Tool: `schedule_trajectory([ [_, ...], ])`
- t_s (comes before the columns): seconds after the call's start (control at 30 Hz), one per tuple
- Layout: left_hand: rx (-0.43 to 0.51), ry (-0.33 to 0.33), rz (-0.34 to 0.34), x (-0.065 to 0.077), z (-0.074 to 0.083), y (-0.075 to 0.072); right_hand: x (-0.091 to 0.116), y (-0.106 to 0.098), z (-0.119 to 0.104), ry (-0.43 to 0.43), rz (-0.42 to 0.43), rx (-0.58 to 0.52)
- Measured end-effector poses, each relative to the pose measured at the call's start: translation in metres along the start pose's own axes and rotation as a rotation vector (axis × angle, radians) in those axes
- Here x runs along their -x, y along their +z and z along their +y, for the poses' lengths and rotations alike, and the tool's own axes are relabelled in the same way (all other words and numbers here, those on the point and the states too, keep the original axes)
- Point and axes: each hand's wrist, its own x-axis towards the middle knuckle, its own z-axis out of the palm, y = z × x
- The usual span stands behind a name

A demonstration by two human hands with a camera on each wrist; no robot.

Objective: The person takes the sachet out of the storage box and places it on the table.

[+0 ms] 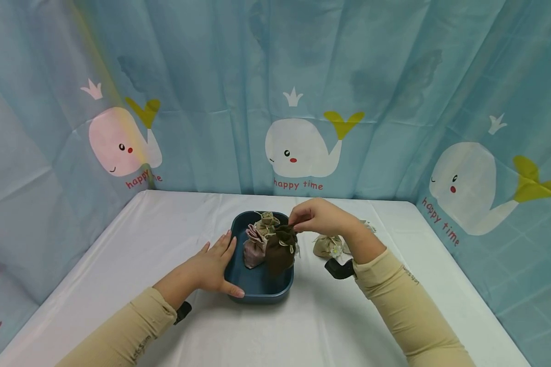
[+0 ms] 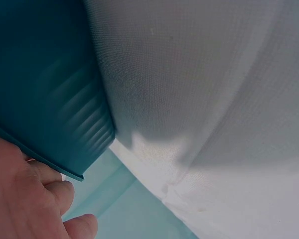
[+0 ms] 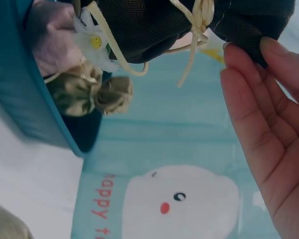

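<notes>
A dark brown drawstring pouch [image 1: 281,252] hangs by its gathered top from my right hand [image 1: 322,218], whose thumb and fingers pinch the cloth. In the right wrist view the pouch [image 3: 144,27] shows a cream cord tied in a bow and a white flower with a yellow centre [image 3: 96,42]. It is over the right side of a dark blue basin [image 1: 252,283]. My left hand [image 1: 211,266] rests with spread, straight fingers on the basin's left rim. Inside the basin are a mauve pouch [image 1: 253,252] and an olive-tan pouch [image 1: 267,223].
Right of the basin, a tan pouch [image 1: 325,246] with a white flower sits on the white-covered table [image 1: 340,321]. Beside it, more pouches are partly hidden by the right forearm. A blue curtain [image 1: 220,153] with printed whales encloses the table's back and sides.
</notes>
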Motion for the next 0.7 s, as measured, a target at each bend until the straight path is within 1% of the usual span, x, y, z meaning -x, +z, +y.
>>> schedule_trajectory([
  [0.23,0.001,-0.007,-0.012,0.0,0.001,-0.001,0.013,-0.013,0.006,0.032,0.032,0.019],
  [0.27,0.003,-0.009,-0.014,0.0,0.001,-0.001,0.015,-0.014,0.003,0.036,0.037,0.022],
  [0.43,0.008,-0.011,-0.014,0.001,0.002,-0.002,0.025,-0.021,0.007,0.091,0.066,0.026],
  [0.5,0.01,-0.009,-0.015,0.0,0.002,-0.001,0.028,-0.023,0.014,0.117,0.079,0.029],
  [0.7,-0.002,-0.028,-0.038,-0.002,0.0,0.001,0.039,-0.031,0.024,0.133,0.107,0.035],
])
